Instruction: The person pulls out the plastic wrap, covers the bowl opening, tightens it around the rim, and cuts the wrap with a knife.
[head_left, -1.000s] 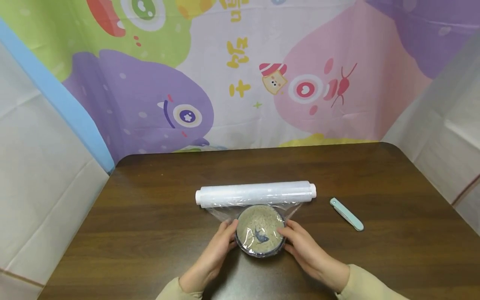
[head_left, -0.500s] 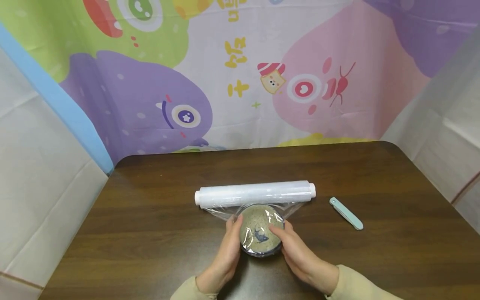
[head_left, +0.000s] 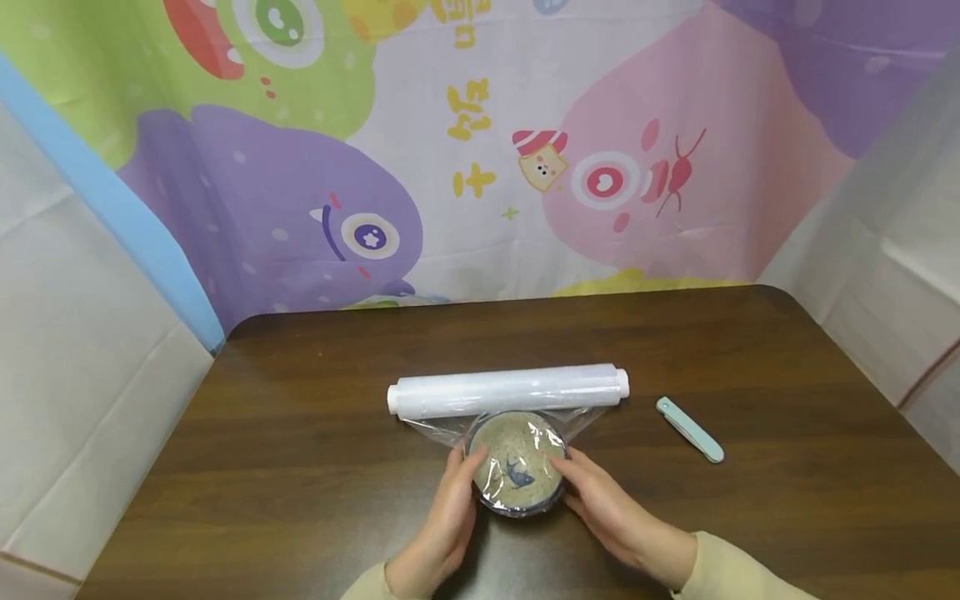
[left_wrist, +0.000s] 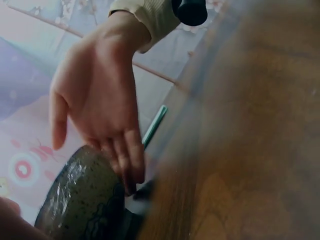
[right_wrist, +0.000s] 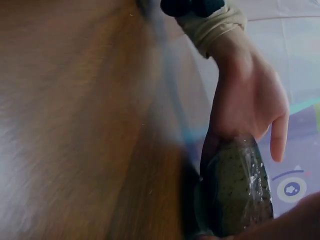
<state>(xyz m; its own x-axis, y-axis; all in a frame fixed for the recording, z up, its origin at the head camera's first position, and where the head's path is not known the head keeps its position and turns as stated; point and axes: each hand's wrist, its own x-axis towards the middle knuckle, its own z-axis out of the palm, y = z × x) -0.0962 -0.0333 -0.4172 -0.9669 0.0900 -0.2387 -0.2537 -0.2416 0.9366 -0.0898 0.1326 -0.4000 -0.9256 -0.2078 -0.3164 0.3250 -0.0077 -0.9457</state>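
A speckled grey-green bowl (head_left: 517, 454) with a blue rim and a blue animal figure inside stands between both hands, clear plastic wrap stretched over its top. My left hand (head_left: 452, 510) lies along its left side, thumb above the rim; its lower fingers are partly hidden behind the bowl (right_wrist: 232, 192) in the right wrist view. On the other side, my right hand (head_left: 611, 507) touches the bowl, and the left wrist view shows its fingers straight and its thumb apart from the rim. The wrap runs from the bowl to a plastic wrap roll (head_left: 510, 392) just behind it.
To the right of the roll lies a folded mint-green knife (head_left: 690, 430). All of it is on a dark brown wooden table (head_left: 262, 467). A cartoon-printed cloth (head_left: 465, 242) hangs along the far edge, with pale panels (head_left: 82, 375) at the sides.
Both hands have shifted slightly about the bowl's sides. The left thumb has come over the rim, and the right hand has moved a little outward since half a second ago. Roll and knife stay put.
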